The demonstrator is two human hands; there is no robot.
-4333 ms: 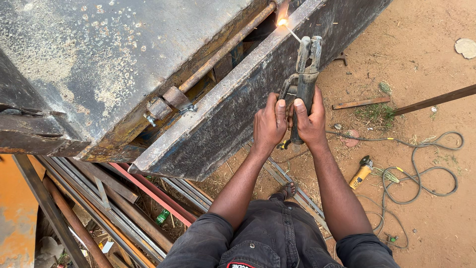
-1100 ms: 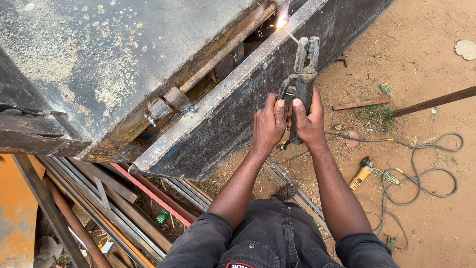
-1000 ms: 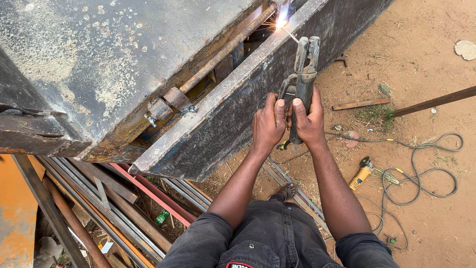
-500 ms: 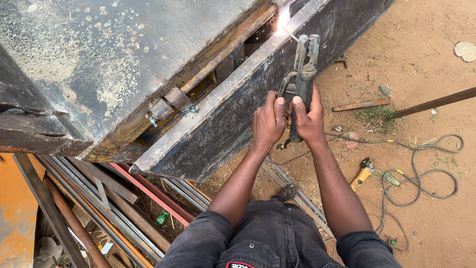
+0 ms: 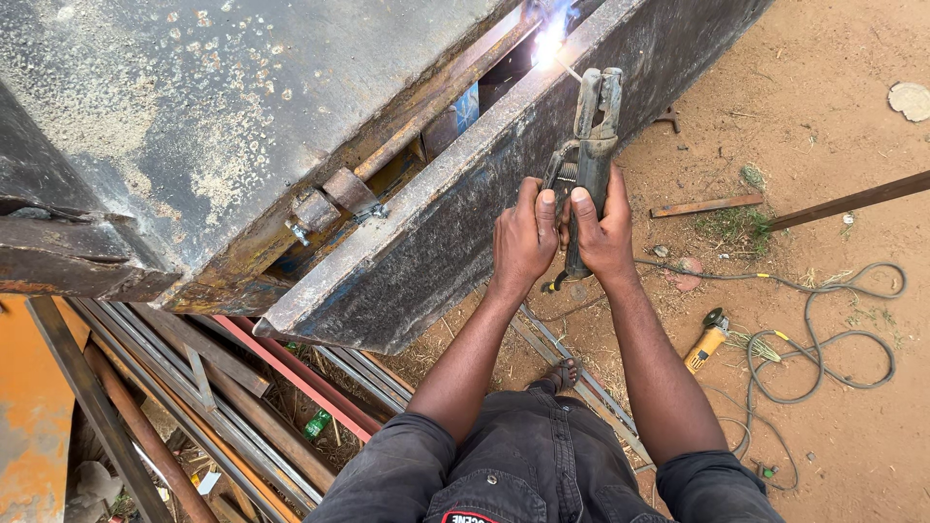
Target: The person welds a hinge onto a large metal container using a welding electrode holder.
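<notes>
Sandy ground [image 5: 823, 174] lies under a big steel box [image 5: 223, 126], its side plate [image 5: 455, 223] running past steel bars [image 5: 242, 387] stacked below. A cable [image 5: 823, 339] loops beside a yellow grinder [image 5: 705, 341]. Both hands are closed on the electrode holder [image 5: 589, 145], left hand [image 5: 523, 240] and right hand [image 5: 603, 232] side by side at its handle; above them the rod [image 5: 566, 70] reaches the arc [image 5: 548, 43]. With bare skin this near, sparks could burn it, and a wavering grip might stick the rod.
</notes>
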